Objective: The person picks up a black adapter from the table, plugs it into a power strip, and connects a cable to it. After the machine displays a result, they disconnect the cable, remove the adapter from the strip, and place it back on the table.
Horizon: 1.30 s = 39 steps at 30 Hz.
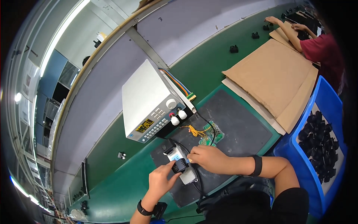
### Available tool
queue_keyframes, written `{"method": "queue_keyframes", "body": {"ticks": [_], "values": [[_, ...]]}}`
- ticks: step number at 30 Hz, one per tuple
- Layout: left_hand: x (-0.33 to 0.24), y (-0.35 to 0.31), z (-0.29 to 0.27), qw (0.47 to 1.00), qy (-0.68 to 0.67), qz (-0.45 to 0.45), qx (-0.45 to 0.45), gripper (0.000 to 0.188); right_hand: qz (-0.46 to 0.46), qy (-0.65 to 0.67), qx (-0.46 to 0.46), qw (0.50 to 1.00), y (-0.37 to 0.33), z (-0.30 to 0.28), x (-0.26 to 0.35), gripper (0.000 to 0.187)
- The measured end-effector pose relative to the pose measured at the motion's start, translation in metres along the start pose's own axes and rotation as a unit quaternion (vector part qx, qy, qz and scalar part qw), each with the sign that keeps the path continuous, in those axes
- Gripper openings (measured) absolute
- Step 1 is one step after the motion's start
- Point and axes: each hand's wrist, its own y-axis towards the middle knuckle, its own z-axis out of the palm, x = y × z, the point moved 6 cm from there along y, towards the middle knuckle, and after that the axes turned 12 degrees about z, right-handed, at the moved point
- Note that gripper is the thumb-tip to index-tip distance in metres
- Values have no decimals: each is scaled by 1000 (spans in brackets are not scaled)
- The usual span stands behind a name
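While left hand (160,180) holds black adapter (180,165) | right hand (209,158) near white box (188,177)

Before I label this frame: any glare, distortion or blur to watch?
Head view: fisheye bends the partition's wooden edge; corners black; ceiling tube light blown white, upper left. Same view: black pieces in the blue bin merge darkly; left hand, right hand and small black block fairly sharp.
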Motion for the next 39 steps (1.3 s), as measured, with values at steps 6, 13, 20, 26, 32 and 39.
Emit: {"method": "queue_keyframes", "body": {"ticks": [6,13,20,26,32,39], "values": [[-1,2,-1,1000,10,24,-3,45,-22,-9,27,999,12,6,-2,22],[2,8,-21,999,-5,39,-18,44,-127,-127,-113,977,7,-42,29,24],[47,32,-16,991,115,17,-62,63,107,-264,115,952,-50,-7,-17,44],[66,56,4,992,67,-68,81,46,159,-271,152,937,-66,8,-30,62],[49,51,-21,991,104,-8,-77,42,122,-374,138,909,-65,25,-31,57],[103,6,-94,973,143,-178,32,47,125,-401,135,897,-67,23,-26,55]]}}
